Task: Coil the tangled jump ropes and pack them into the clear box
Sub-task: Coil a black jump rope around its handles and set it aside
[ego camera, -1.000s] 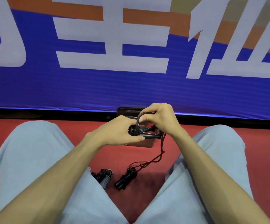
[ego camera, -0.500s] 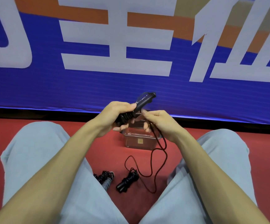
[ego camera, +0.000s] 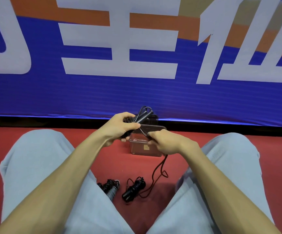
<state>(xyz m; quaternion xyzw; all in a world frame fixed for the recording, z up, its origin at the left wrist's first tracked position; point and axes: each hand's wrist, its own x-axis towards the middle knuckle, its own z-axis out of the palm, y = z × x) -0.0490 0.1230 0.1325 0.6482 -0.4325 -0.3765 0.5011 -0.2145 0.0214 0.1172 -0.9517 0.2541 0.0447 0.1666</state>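
My left hand (ego camera: 120,126) grips the black handles (ego camera: 142,116) of a jump rope, which point up and to the right with a loop of cord over them. My right hand (ego camera: 166,143) pinches the dark red cord (ego camera: 158,173) of that rope; the slack hangs down to the floor. The clear box (ego camera: 142,150) stands on the red floor just behind my hands, partly hidden by them. Two wound ropes lie between my legs: one black bundle (ego camera: 133,190) and one with a grey handle (ego camera: 110,190).
I sit on a red floor (ego camera: 103,159) with my legs in light blue trousers (ego camera: 39,159) spread to both sides. A blue and orange banner (ego camera: 137,92) with large white characters stands close behind the box.
My left hand turned the handles upward and further back. My right hand dropped lower and to the right, pulling the cord taut; the loose loop on the floor has shrunk.
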